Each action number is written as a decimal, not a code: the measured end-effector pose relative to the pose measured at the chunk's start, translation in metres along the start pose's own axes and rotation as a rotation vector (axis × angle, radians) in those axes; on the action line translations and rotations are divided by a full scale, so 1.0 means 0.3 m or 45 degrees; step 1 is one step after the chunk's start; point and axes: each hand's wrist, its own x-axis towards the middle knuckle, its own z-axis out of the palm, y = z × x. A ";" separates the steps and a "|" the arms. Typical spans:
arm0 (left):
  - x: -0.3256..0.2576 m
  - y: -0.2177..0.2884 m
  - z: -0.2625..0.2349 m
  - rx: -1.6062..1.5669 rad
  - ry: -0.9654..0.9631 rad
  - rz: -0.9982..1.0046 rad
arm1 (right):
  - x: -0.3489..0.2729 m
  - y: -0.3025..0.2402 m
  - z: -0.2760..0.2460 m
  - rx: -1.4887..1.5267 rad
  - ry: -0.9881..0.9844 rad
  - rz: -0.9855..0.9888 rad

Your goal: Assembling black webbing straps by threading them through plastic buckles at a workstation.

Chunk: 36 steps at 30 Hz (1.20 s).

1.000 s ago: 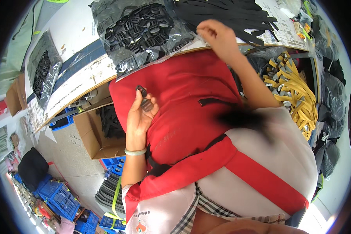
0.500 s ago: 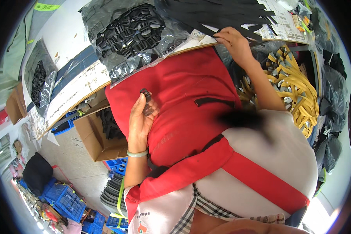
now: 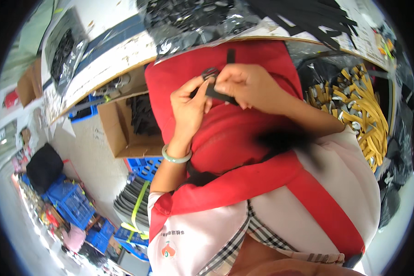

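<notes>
Two bare hands over a length of red cloth [image 3: 175, 71] draped across the lap. The left hand [image 3: 188, 106] is raised in front of the body, its grip closed, thumb against fingers, on a black buckle [image 3: 210, 72], whose upper part projects beyond the fingertips; this hold probably steadies the piece while leaving its slots exposed. The right hand [image 3: 247, 86], just beside it, has its grip pinched on a black strap [image 3: 223, 95], part of which lies between the two hands. Bringing both hands together here presumably keeps the small parts within easy sight and reach. Fingers cover the meeting point, so whether the strap passes through the buckle cannot be told. Beyond the cloth, a clear bag [image 3: 172, 48] of black buckles and a fan of loose black straps [image 3: 308, 20] lie on the bench [image 3: 126, 53], apparently set side by side for convenient access.
</notes>
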 end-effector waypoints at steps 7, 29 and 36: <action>-0.016 -0.017 -0.035 0.010 0.118 0.053 | 0.054 0.018 0.021 0.351 0.003 0.163; 0.013 -0.052 -0.106 -0.494 0.042 -0.253 | 0.075 0.081 0.090 0.139 0.276 -0.510; 0.006 -0.023 -0.053 -0.137 0.228 0.119 | 0.075 0.065 0.037 0.031 0.116 -0.080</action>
